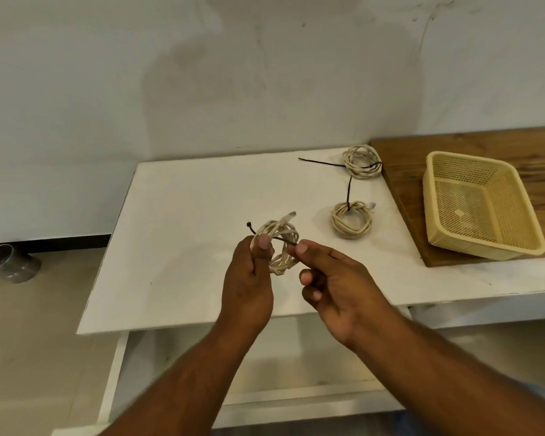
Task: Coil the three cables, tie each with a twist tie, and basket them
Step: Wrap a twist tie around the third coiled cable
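Note:
My left hand (249,272) grips a coiled cream cable (282,243) and holds it above the white table (177,247). A dark twist tie (279,237) crosses this coil; my right hand (331,278) pinches its right end between thumb and forefinger, and the other end sticks up at the left. A second coil (351,221) lies on the table with a dark tie standing out of it. Farther back rests a third coil (361,162), with a dark tie lying through it. The cream mesh basket (482,206) sits on the wooden board at right, with nothing in it.
The wooden board (403,184) lies on the table's right part under the basket. A wall stands right behind the table. A metal pot (4,262) lies on the floor at far left. An open shelf shows below the tabletop.

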